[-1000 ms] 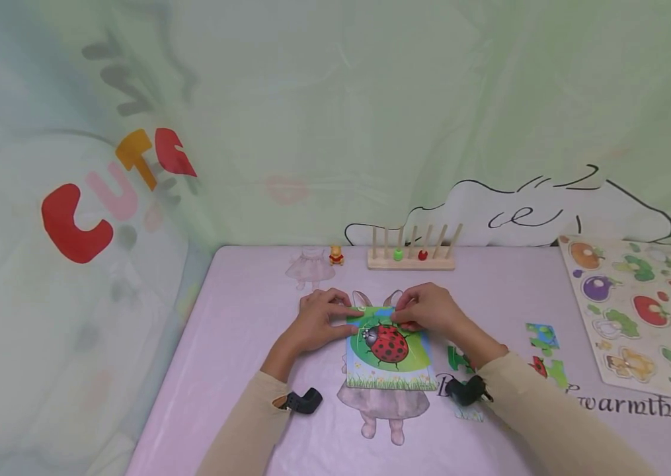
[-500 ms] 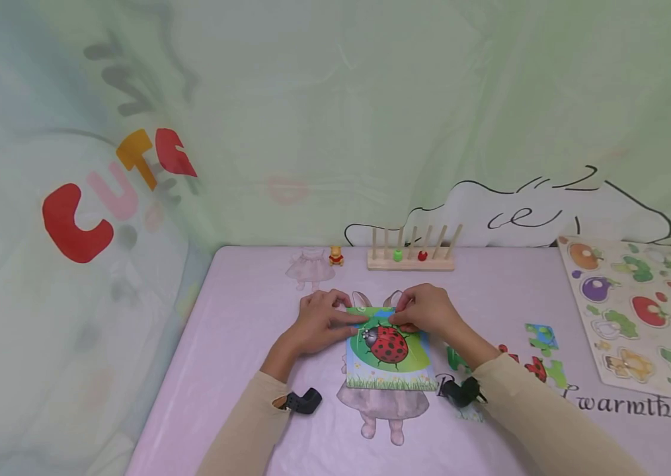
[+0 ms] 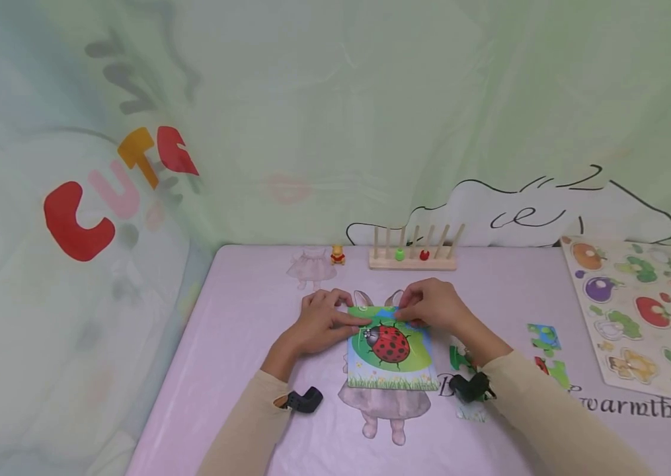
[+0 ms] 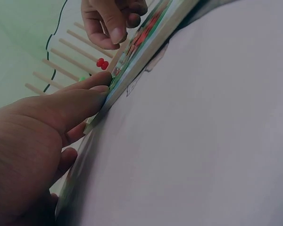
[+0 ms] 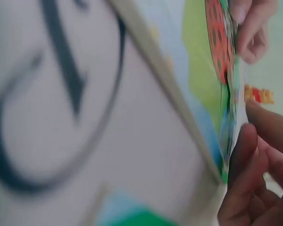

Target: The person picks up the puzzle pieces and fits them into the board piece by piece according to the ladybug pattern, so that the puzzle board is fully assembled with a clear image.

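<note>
A square ladybug puzzle board point(image 3: 391, 373) lies on the table in front of me. In the head view my left hand point(image 3: 320, 324) rests on its upper left edge, thumb and index finger stretched onto the picture. The left wrist view shows these fingertips point(image 4: 101, 89) on the board's rim. My right hand point(image 3: 433, 306) is over the upper right corner with thumb and fingers brought together. A bit of red shows beneath it, apparently a puzzle piece point(image 3: 417, 323) it pinches; the hand hides most of it. Layered piece edges point(image 5: 230, 94) show in the right wrist view.
Loose puzzle pieces point(image 3: 545, 337) lie to the right, several partly under the right forearm. A vegetable board point(image 3: 627, 396) occupies the far right. At the back stand a wooden peg rack point(image 3: 412, 263) with green and red beads and a small bear figure point(image 3: 338, 256).
My right hand has shifted slightly up and to the right at the board's corner. The left index finger reaches a little further over the picture. The board stays in place.
</note>
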The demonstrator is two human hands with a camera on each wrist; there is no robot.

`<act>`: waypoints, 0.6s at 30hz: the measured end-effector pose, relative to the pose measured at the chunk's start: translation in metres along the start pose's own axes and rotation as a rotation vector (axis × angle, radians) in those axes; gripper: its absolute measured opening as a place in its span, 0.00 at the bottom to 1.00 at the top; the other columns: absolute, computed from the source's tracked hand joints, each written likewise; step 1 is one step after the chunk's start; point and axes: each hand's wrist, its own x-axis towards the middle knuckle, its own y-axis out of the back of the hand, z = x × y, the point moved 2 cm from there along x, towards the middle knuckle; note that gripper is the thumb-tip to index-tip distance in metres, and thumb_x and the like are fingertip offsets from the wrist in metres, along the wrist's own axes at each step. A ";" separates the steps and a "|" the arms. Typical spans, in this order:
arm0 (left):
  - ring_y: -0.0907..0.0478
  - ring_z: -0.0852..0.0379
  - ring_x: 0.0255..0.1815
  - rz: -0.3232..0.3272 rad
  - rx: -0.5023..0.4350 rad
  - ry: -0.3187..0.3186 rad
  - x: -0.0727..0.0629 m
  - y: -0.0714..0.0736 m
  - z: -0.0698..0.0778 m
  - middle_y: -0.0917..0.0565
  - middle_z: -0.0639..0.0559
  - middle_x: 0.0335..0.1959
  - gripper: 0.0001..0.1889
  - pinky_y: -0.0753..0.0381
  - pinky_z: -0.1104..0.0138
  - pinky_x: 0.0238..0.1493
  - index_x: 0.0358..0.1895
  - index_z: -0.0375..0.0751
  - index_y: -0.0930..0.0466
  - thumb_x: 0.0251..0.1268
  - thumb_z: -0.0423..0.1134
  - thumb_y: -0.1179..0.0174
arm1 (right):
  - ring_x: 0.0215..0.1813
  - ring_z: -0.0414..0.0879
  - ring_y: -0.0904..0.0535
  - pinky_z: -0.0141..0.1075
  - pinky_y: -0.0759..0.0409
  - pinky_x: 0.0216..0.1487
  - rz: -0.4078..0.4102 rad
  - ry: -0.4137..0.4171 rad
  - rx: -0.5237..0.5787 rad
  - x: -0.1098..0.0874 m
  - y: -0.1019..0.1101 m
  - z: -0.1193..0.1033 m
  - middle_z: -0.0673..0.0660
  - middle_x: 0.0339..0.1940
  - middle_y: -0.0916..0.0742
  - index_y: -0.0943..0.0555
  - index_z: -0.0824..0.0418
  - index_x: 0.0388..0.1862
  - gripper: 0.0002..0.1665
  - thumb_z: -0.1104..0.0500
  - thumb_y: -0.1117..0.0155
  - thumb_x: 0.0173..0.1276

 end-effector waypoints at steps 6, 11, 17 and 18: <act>0.37 0.56 0.56 0.004 -0.001 -0.003 0.000 0.001 0.001 0.28 0.62 0.59 0.14 0.43 0.47 0.64 0.59 0.79 0.18 0.75 0.56 0.42 | 0.36 0.44 0.23 0.37 0.26 0.41 -0.047 0.105 -0.136 0.008 0.004 0.007 0.50 0.31 0.14 0.12 0.56 0.37 0.10 0.56 0.20 0.57; 0.37 0.56 0.55 0.015 -0.007 -0.004 -0.001 0.002 0.002 0.28 0.61 0.58 0.14 0.43 0.47 0.62 0.59 0.79 0.17 0.75 0.54 0.42 | 0.37 0.45 0.24 0.38 0.27 0.42 -0.066 0.119 -0.130 0.010 0.003 0.010 0.50 0.32 0.16 0.13 0.55 0.37 0.11 0.57 0.20 0.57; 0.39 0.54 0.53 0.014 -0.032 0.017 0.000 0.006 0.015 0.29 0.59 0.56 0.17 0.45 0.46 0.64 0.59 0.77 0.17 0.75 0.48 0.41 | 0.36 0.45 0.25 0.38 0.28 0.42 -0.071 0.129 -0.121 0.010 0.003 0.012 0.50 0.31 0.17 0.14 0.55 0.36 0.11 0.57 0.20 0.57; 0.39 0.54 0.53 0.008 -0.024 0.021 0.001 0.007 0.018 0.29 0.59 0.55 0.17 0.46 0.46 0.64 0.60 0.77 0.18 0.75 0.48 0.41 | 0.36 0.45 0.25 0.38 0.28 0.42 -0.075 0.127 -0.121 0.010 0.003 0.011 0.50 0.31 0.18 0.14 0.55 0.36 0.10 0.57 0.20 0.58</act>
